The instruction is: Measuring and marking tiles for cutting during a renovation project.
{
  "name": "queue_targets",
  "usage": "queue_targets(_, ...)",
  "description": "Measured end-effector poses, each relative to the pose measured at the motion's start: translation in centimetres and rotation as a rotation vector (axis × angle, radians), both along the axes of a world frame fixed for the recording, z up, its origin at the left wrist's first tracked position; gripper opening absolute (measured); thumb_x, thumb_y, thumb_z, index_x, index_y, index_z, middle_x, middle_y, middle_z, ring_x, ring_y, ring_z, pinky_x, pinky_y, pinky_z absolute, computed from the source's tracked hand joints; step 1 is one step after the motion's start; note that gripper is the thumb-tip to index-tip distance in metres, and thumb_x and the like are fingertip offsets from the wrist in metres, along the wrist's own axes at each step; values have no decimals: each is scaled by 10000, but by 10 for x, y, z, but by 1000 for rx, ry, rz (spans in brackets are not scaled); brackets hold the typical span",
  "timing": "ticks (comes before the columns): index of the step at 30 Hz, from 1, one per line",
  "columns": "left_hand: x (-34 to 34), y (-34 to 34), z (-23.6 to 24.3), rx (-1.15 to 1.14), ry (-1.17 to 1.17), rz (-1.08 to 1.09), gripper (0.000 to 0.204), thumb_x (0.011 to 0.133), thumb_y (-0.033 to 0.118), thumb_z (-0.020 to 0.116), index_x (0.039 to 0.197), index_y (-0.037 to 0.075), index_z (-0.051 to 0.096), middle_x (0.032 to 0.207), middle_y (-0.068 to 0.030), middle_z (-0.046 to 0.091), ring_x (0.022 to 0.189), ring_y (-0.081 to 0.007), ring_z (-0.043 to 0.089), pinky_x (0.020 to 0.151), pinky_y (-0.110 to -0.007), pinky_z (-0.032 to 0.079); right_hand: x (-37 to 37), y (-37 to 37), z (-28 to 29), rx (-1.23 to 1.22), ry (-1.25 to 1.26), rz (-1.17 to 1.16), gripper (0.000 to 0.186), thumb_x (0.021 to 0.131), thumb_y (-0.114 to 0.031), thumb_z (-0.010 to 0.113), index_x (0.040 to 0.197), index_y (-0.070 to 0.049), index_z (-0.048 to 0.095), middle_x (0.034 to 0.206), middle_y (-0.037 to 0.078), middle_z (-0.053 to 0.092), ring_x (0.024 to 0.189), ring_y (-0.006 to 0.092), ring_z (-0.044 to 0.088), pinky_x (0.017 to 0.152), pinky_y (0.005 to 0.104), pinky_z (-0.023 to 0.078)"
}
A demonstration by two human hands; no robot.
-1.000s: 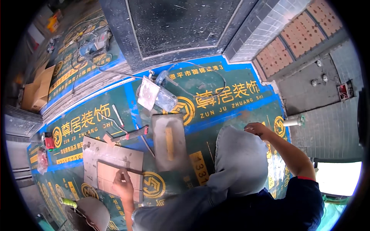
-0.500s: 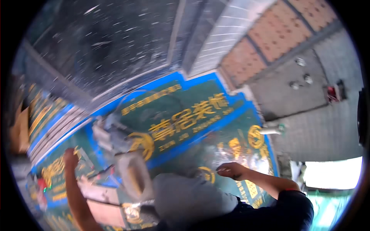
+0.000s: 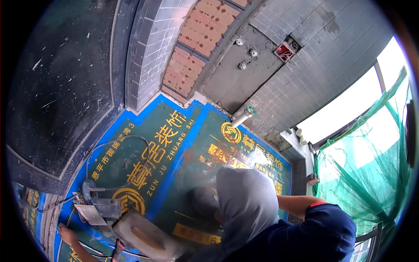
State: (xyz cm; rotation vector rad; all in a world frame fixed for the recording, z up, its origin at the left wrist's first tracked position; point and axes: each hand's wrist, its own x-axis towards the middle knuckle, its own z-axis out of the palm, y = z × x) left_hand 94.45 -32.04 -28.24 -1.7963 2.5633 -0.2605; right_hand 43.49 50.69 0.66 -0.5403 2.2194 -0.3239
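Observation:
My left hand is low at the far left, at the blue border strip of the floor covering. Its fingers reach toward the strip, and I see nothing in them. Close by lies a dusty grey power tool with a flat metal plate and a looping clear hose. A red-and-black handle is to the right of my left hand. My right forearm passes behind my grey-trousered knee, which hides most of my right hand; its fingers cannot be made out.
A blurred grey oblong shape with a tan patch lies beside the tool. A dark speckled panel fills the left. Ahead are a white pipe stub, a wall with red hollow blocks, and a red wall box. Green netting hangs right.
The view has swung right, bringing the netting and window more into sight. My left hand is now lower, at the border strip. My right hand, visible before, has gone behind my knee.

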Motion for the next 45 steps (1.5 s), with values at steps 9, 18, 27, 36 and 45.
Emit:
queue_targets(9,-10,47,145,-330,390,-246,245,983,12,553,1219,-47,581,1312,-245,632,1199,-444,602,1040,-486,476,-87,-76,-21,-413,71,109,388,937,-280,691,1217,-11,687,1201,205,695,1170,332,648,1006,444,491)
queue_targets(18,-298,292,374,-86,204,-1134,545,889,88,541,1431,25,531,1338,-240,617,944,-388,638,846,-506,494,-77,-301,-4,-864,-450,316,423,1008,-347,704,1293,-39,649,1161,100,706,1068,185,674,910,358,542)
queue_targets(27,-508,410,325,336,272,-1069,473,967,154,610,1426,58,545,1218,-197,613,964,-329,658,784,-444,540,-140,-302,-31,-1159,-806,-768,507,1068,-511,537,946,-39,680,787,55,686,641,120,607,614,268,492)
queue_targets(36,-529,383,283,1154,431,-286,325,1040,263,595,879,5,706,630,-52,632,575,-100,589,539,-280,441,-330,-280,-78,-1301,-421,-999,484,1023,-526,622,902,-59,666,765,40,683,546,77,507,501,241,391)
queue_targets(45,-614,372,267,792,563,-437,342,1036,260,611,834,-9,674,602,-54,564,545,-128,510,532,-334,384,-246,-344,-73,-1220,-551,-707,397,1081,-371,564,897,-25,629,702,31,616,583,93,559,550,278,450)
